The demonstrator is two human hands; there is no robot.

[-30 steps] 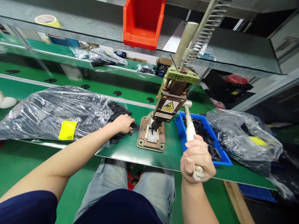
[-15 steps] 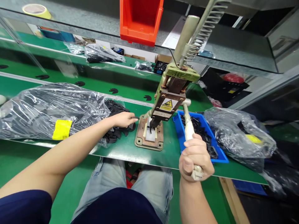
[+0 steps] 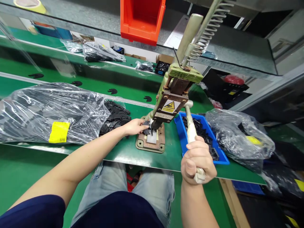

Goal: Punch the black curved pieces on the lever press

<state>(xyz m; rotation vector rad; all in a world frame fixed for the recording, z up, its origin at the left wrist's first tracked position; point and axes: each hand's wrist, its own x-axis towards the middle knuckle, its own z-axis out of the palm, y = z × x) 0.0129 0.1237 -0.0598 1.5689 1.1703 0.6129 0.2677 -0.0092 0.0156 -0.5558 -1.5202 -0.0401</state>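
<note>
My left hand (image 3: 136, 127) pinches a flat black plastic part (image 3: 146, 128) at the left side of the press base (image 3: 140, 146). The part lies close to the light metal plate (image 3: 152, 138) under the press head; whether it touches is hidden. My right hand (image 3: 199, 161) is wrapped round the taped lever handle (image 3: 191, 129) of the green hand press (image 3: 174, 95). Left of the base, black plastic parts (image 3: 116, 117) spill from a clear plastic bag (image 3: 57, 107) with a yellow label.
To the right stands a blue bin (image 3: 204, 136) of black parts, with another clear bag (image 3: 239, 139) beside it. An orange bin (image 3: 142, 23) sits on the shelf above. Single black parts (image 3: 112, 91) lie spaced along the green strip behind the bench.
My left hand has moved right from beside the heap to the press plate, bringing a black part. My right hand still grips the lever, which looks the same.
</note>
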